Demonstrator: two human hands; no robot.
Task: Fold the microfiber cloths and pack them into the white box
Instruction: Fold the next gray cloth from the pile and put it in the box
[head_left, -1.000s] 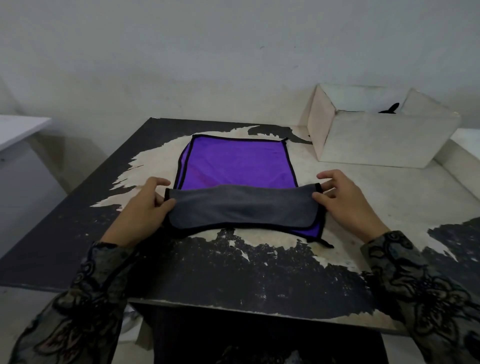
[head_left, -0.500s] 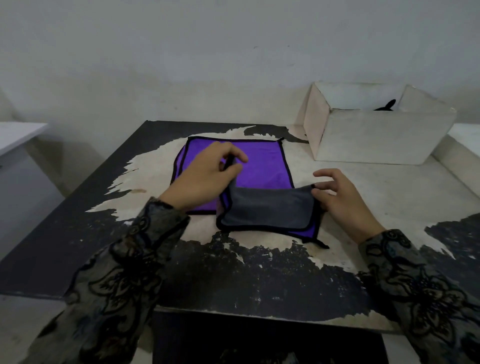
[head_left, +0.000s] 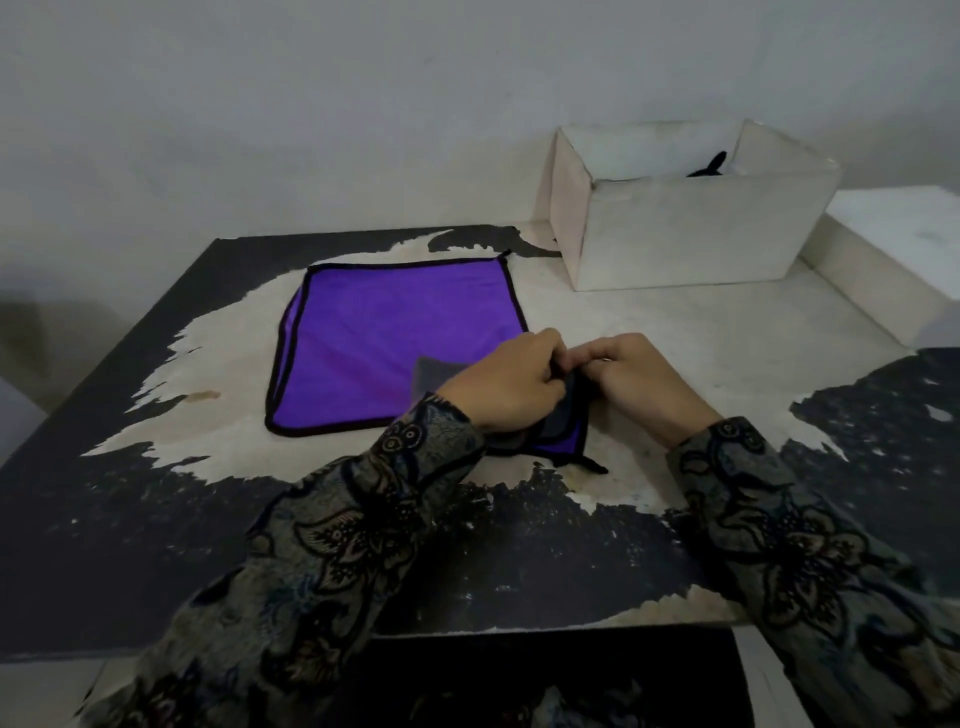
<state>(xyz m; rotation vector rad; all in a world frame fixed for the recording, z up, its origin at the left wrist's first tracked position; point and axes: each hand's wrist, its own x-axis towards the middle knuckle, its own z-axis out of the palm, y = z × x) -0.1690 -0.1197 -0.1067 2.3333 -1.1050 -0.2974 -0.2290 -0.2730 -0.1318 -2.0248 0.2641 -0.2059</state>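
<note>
- Plain pale wall behind; desk top is dark with a big worn pale patch in the middle.
- Flat cloth: purple, black edging, spread on the pale patch, left of the hands. Its near-right corner is covered by the folded cloth and left hand.
- Folded cloth: grey side up, purple showing at the near edge, black loop sticking out at the near-right corner. Mostly hidden under the hands.
- Left hand and right hand meet knuckle to knuckle over the folded cloth, fingers curled, pinching its far-right edge.
- Box: white, open top, far right of desk, well apart from the cloths. Something black pokes above its rim; can't tell what it is.
- Patterned sleeves are cut off at the bottom of the view.
</note>
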